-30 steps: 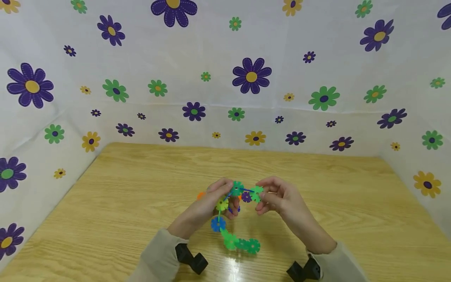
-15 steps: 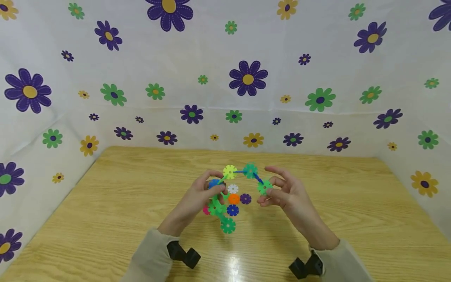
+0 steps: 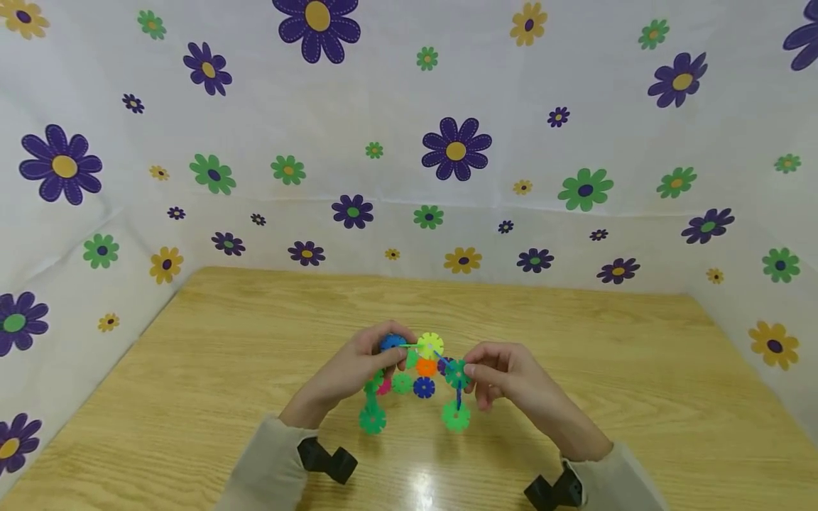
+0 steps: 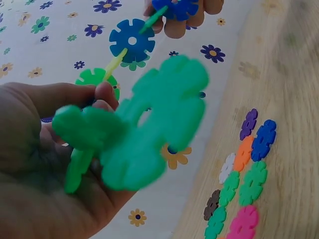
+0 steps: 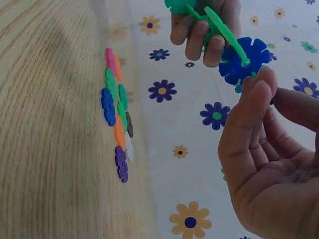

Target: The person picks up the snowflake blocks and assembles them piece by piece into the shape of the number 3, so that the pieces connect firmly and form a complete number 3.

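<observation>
left hand (image 3: 354,367) and right hand (image 3: 516,380) pinch a chain (image 3: 437,341) arching crosswise between them, head view; an end hangs below each. left wrist view: its green end (image 4: 182,112) juts before the palm. right wrist view: discs (image 5: 107,107) lie on the table (image 5: 50,149).

- Table (image 3: 255,341): wood-grained, a bright reflection near its front.
- Purple disc (image 4: 248,124): flat, at one end of a close cluster.
- Blue disc (image 4: 263,140) and orange disc (image 4: 243,153): side by side, next to it.
- White disc (image 4: 227,168): beside the orange.
- Green discs (image 4: 253,182): along the middle.
- Brown disc (image 4: 212,205): on the edge.
- Pink disc (image 4: 243,224): near the other end.
</observation>
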A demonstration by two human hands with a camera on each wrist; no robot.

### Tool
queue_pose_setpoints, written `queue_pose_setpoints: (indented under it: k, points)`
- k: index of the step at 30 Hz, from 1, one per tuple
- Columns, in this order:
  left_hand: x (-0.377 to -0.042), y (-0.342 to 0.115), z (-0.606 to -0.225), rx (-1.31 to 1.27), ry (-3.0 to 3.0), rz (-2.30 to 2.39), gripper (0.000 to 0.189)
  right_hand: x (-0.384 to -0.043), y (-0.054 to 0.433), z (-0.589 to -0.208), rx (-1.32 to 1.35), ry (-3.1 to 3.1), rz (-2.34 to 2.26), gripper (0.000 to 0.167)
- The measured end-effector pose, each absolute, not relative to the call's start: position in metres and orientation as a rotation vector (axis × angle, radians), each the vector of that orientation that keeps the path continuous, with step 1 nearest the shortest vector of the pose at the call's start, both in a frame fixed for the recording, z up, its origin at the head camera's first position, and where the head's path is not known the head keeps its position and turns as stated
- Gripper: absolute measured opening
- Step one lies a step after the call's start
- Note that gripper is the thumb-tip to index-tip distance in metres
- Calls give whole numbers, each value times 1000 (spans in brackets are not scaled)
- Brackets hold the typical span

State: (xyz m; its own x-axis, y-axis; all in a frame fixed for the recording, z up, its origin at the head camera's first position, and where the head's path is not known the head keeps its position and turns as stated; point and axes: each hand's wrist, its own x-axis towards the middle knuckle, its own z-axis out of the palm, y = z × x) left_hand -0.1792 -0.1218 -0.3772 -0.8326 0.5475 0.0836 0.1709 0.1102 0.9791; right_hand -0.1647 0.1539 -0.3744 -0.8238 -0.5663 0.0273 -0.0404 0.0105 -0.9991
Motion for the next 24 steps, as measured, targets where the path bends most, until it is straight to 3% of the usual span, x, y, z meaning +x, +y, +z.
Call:
queue_pose_setpoints:
  k: [12, 24]
  points:
    - [-180, -125, -376, 634, 2164, 1811, 32, -165, 154, -375, -694, 1898, -1924, 20]
    - [-183, -129, -375, 313, 2162, 1965, 44, -163, 155, -373, -609, 1916, -2006, 11]
